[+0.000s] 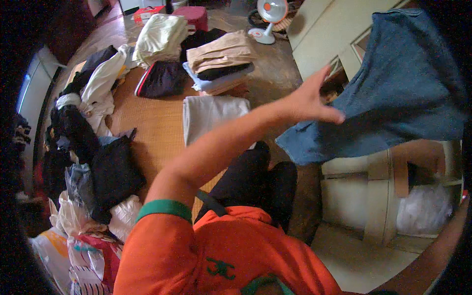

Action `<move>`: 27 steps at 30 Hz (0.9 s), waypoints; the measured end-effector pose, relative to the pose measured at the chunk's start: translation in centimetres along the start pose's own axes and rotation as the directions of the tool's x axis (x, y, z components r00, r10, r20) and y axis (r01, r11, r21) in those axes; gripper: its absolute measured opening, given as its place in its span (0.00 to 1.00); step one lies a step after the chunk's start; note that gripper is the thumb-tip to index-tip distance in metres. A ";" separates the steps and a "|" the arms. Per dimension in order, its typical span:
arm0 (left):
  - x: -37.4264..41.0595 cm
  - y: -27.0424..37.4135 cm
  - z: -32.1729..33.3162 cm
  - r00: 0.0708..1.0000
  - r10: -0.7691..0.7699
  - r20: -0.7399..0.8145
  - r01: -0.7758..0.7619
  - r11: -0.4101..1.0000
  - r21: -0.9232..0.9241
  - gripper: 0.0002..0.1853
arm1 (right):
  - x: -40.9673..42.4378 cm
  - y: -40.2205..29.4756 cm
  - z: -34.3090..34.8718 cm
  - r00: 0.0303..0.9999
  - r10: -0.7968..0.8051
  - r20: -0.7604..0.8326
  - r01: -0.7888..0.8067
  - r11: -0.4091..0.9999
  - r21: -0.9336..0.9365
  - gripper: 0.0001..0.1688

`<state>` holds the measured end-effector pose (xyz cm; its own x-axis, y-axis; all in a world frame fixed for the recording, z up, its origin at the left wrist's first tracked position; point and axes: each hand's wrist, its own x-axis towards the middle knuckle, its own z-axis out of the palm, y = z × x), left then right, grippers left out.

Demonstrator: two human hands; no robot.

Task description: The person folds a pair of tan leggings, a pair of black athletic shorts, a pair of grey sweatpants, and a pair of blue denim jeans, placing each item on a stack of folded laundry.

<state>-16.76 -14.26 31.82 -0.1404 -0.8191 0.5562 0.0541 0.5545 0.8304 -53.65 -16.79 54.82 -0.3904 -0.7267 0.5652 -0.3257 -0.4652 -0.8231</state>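
My left hand (315,101) is stretched out to the right, its fingers apart, at the edge of a blue cloth garment (402,84). The garment hangs spread in the air on the right side, with folds in it; its exact kind is hard to tell. My right forearm shows along the lower right rim, but the right hand is out of view. In front of me a folded light grey cloth (214,114) lies on the wooden surface (136,107), partly behind my left arm.
Beyond lie stacks of folded clothes with beige trousers (221,51), a pale garment (160,37) and dark shorts (162,79). Loose clothes (77,129) and plastic bags (88,258) line the left. A white heater or fan (271,18) stands behind. Pale cabinets (346,199) flank the right.
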 end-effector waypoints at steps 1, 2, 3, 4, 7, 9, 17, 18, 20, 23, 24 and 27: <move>-1.8 -0.9 -0.2 0.999 0.038 0.017 -0.038 0.999 -0.024 0.66 | -0.9 0.4 0.1 1.000 -0.007 0.013 0.007 1.000 -0.008 0.26; -3.5 -2.7 -0.3 0.999 -0.037 0.040 0.033 0.995 0.094 0.65 | -2.0 0.9 0.1 1.000 -0.012 0.025 0.012 1.000 -0.021 0.26; -4.9 -2.8 -0.6 0.993 -0.048 0.112 0.049 0.999 -0.004 0.64 | -3.0 1.5 -0.1 0.999 -0.014 0.032 0.015 0.999 -0.032 0.26; -6.2 -2.1 -0.7 0.979 -0.094 0.181 0.120 0.983 -0.140 0.63 | -4.0 2.2 -0.5 0.999 -0.004 0.039 0.005 0.999 -0.045 0.26; -9.8 0.5 -2.2 0.952 -0.086 0.293 0.175 0.939 -0.295 0.50 | -6.7 3.1 -0.2 0.998 -0.019 0.059 0.023 0.998 -0.066 0.26; -12.3 1.2 -4.9 0.934 -0.243 0.261 0.300 0.931 -0.209 0.40 | -8.4 3.3 0.8 0.996 -0.026 0.084 0.031 0.998 -0.058 0.26; -22.2 15.8 -18.7 0.803 -0.595 0.034 0.595 0.799 -0.091 0.19 | -14.0 5.2 2.5 0.988 -0.038 0.147 0.045 0.998 -0.045 0.25; -23.3 17.4 -20.1 0.768 -0.640 0.007 0.636 0.761 -0.130 0.20 | -14.8 5.8 2.7 0.988 -0.030 0.154 0.038 0.998 -0.051 0.25; -24.9 19.1 -22.4 0.712 -0.701 0.034 0.702 0.712 -0.027 0.21 | -16.7 7.7 2.8 0.984 0.001 0.177 0.010 0.998 -0.065 0.25; -27.3 16.2 -23.7 0.507 -0.861 -0.045 0.846 0.486 0.221 0.22 | -20.7 13.4 1.8 0.967 0.124 0.220 -0.100 0.988 -0.118 0.25; -27.5 13.7 -23.4 0.469 -0.883 0.029 0.856 0.463 0.230 0.23 | -22.1 15.2 1.0 0.960 0.169 0.223 -0.137 0.978 -0.155 0.25; -33.0 0.8 -21.9 0.616 -0.787 -0.020 0.663 0.505 0.552 0.20 | -27.3 22.4 -1.2 0.900 0.350 0.259 -0.287 0.924 -0.251 0.25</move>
<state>9.57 10.04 14.88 -0.1089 -0.9444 -0.3103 -0.6120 -0.1824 0.7696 -51.35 -6.75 21.07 -0.2424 -0.9480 0.2063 -0.4055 -0.0942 -0.9092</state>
